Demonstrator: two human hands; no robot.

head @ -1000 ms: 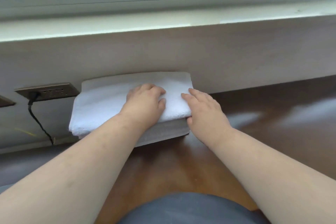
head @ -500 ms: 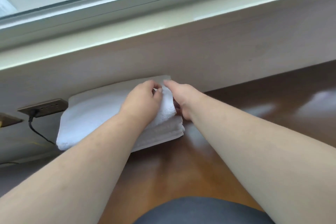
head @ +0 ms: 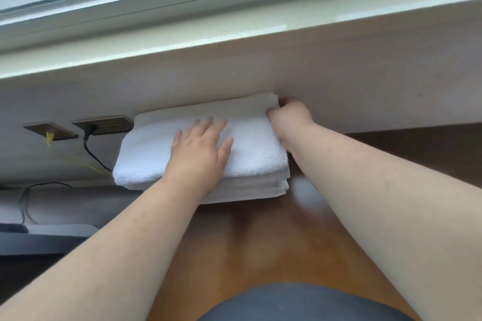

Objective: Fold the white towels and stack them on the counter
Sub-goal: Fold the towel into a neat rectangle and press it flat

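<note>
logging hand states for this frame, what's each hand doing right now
Left hand: open, palm flat on top of the folded white towel stack.
Right hand: closed, gripping the far right corner of the stack's top towel.
</note>
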